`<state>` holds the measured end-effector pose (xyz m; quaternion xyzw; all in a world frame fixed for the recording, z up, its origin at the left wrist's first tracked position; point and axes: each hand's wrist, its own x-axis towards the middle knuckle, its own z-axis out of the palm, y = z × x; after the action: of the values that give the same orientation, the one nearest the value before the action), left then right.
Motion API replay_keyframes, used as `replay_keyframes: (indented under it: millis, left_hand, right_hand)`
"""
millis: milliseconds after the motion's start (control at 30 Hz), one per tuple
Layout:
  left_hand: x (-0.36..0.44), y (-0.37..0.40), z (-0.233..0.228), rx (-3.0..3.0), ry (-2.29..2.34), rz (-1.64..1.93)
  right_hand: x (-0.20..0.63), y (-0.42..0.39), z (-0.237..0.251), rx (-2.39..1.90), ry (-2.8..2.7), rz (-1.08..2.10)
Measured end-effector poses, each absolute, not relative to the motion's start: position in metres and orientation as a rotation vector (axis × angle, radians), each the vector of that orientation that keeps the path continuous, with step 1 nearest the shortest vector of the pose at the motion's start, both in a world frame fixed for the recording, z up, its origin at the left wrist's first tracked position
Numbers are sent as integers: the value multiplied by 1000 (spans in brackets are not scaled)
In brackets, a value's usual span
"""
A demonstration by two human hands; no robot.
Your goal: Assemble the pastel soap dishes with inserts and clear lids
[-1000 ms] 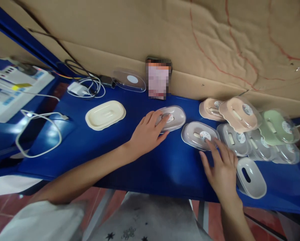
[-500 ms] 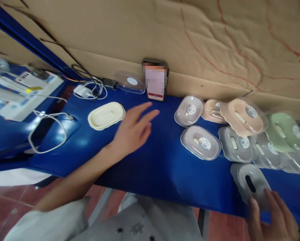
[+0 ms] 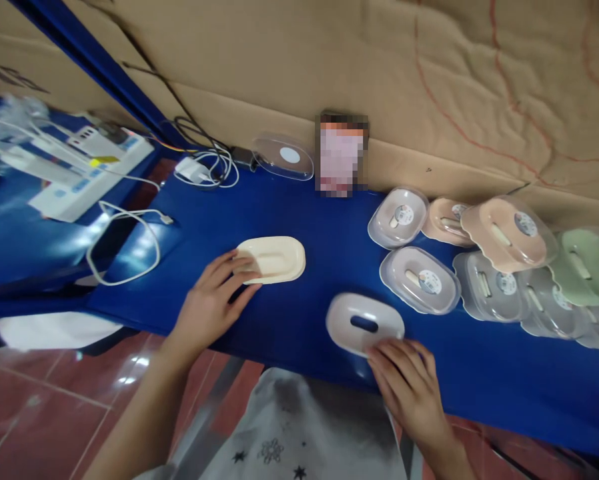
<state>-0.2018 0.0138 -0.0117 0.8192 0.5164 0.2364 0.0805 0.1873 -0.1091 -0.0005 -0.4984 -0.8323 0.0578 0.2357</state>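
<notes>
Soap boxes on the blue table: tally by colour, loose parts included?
Cream tray: 1
Grey slotted insert: 1
Loose clear lid: 1
Grey lidded boxes: at least 5
Pink lidded boxes: 2
Green lidded box: 1
Total: at least 11; the right edge is blurred.

I have both bare forearms reaching up from the bottom of the frame, angled toward each other, with the palms turned down. My left hand (image 3: 210,308) lies flat at the end of a long, straight forearm, fingers (image 3: 234,267) loosely spread and stretched forward to the right, thumb out to the side. My right hand (image 3: 407,387) sits lower and closer to my body, wrist bent a little, fingers held close together and curled slightly at the tips, pointing up and to the left.
</notes>
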Motion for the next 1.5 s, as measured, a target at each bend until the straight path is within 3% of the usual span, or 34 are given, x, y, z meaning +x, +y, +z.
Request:
replay_keyframes:
  millis: [233, 433, 633, 800, 900, 1100, 1367, 1500]
  left_hand:
    - [-184, -22, -16, 2454, 1451, 773]
    - [-140, -34, -23, 2238, 1356, 850]
    - [-128, -20, -18, 2491, 1195, 672]
    - [-155, 33, 9, 2657, 1112, 689]
    - [-174, 104, 32, 2679, 1384, 824]
    - [-172, 211, 37, 2609, 1756, 574]
    - [-169, 214, 31, 2630, 1789, 672]
    - [-170, 171, 29, 2734, 1656, 737]
  right_hand:
    - [157, -37, 16, -1304, -2204, 52]
    - [139, -37, 21, -1147, -2348, 168]
    - [141, -47, -2, -1130, -2517, 109]
    - [143, -56, -18, -1147, -2464, 92]
    - [135, -66, -22, -1221, -2415, 66]
    - [126, -83, -29, -1430, -2370, -18]
    - [131, -81, -34, -1446, -2198, 57]
    - [131, -79, -34, -1385, -2210, 102]
